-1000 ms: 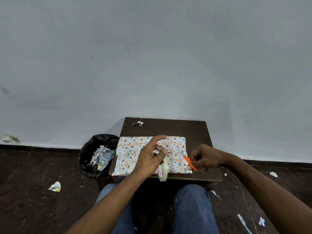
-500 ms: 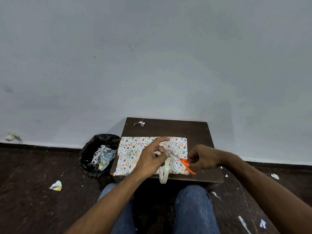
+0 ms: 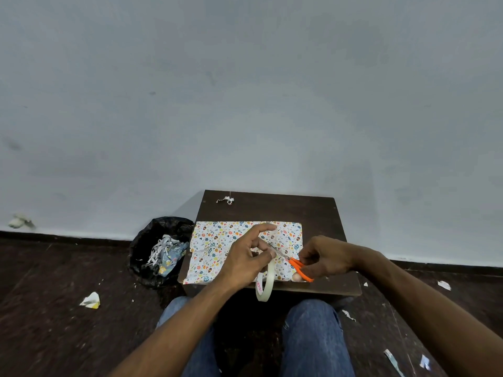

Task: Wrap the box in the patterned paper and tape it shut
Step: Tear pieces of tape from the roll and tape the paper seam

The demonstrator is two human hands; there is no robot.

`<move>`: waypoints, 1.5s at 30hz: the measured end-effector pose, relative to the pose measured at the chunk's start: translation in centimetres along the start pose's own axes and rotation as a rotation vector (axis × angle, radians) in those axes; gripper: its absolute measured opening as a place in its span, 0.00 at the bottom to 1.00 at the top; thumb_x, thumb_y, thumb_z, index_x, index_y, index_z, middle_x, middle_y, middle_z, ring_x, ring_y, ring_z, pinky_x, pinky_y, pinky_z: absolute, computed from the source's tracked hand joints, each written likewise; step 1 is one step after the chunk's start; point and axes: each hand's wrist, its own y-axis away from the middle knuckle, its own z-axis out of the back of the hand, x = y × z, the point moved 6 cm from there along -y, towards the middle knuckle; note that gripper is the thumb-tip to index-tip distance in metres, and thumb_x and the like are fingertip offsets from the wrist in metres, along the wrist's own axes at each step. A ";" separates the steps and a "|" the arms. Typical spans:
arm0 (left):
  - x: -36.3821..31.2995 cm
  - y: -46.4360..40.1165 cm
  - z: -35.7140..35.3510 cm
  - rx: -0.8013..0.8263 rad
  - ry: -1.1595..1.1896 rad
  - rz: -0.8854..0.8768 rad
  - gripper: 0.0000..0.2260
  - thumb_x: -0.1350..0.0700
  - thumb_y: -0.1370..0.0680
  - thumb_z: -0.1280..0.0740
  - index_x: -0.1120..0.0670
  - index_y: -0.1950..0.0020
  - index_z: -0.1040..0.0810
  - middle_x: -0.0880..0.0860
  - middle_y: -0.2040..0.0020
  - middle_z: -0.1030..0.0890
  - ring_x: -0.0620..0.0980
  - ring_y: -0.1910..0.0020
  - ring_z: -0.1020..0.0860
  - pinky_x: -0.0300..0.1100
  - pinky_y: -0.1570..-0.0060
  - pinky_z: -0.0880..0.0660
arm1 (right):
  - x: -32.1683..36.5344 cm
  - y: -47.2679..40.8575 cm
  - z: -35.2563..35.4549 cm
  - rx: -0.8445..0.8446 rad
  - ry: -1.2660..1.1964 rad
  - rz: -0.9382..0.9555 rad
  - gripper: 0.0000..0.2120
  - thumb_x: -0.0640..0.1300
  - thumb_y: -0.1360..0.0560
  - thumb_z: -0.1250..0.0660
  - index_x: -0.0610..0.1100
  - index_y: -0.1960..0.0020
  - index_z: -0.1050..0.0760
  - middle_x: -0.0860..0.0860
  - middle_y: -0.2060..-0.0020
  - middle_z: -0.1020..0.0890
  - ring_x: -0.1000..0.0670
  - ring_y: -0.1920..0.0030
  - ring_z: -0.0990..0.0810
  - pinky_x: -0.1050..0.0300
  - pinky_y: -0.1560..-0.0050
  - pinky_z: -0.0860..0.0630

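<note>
At far left we see a black bin (image 3: 160,251) full of paper scraps beside the dark table (image 3: 313,213). On the table lies the box in patterned paper (image 3: 217,246), flat, near the front edge. Our left hand (image 3: 245,263) hovers above it, fingers curled, holding the tape roll (image 3: 264,285), which hangs over the table's front edge. Our right hand (image 3: 325,258) grips the orange scissors (image 3: 298,266), blades pointing toward the left fingers.

Box hidden under patterned paper (image 3: 217,251); tape strip between hands too faint; scissors (image 3: 295,263) blades blurred
</note>
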 end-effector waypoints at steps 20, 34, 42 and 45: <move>0.1 0.2 -0.3 -0.061 0.058 0.043 0.23 0.64 0.24 0.29 0.39 0.38 0.26 0.48 0.64 0.19 0.45 0.59 0.19 0.44 0.60 0.19 | -12.2 2.9 -4.2 -0.438 -0.192 -0.867 0.17 0.54 0.32 0.24 0.39 0.62 0.21 0.48 0.76 0.18 0.50 0.76 0.18 0.62 0.73 0.26; -0.8 0.6 -1.5 -0.022 0.225 0.141 0.28 0.72 0.24 0.37 0.45 0.32 0.32 0.56 0.55 0.15 0.46 0.57 0.17 0.42 0.60 0.20 | -2.4 0.7 -3.3 -0.355 -0.780 -0.152 0.13 0.47 0.25 0.27 0.36 0.57 0.18 0.44 0.64 0.18 0.56 0.66 0.21 0.63 0.67 0.26; -1.3 0.7 -1.6 -0.056 0.258 0.075 0.30 0.64 0.29 0.36 0.43 0.30 0.35 0.54 0.54 0.14 0.51 0.47 0.18 0.49 0.41 0.26 | 1.6 0.2 -4.6 -0.483 -0.604 0.117 0.17 0.47 0.25 0.26 0.36 0.66 0.23 0.45 0.75 0.26 0.57 0.72 0.33 0.62 0.69 0.37; -1.2 0.9 -1.2 -0.122 0.193 0.059 0.31 0.68 0.26 0.35 0.45 0.29 0.36 0.50 0.56 0.14 0.47 0.47 0.18 0.41 0.43 0.28 | 1.1 0.3 -4.7 -0.653 -0.330 0.025 0.21 0.55 0.27 0.28 0.45 0.71 0.28 0.50 0.76 0.27 0.55 0.73 0.32 0.54 0.69 0.35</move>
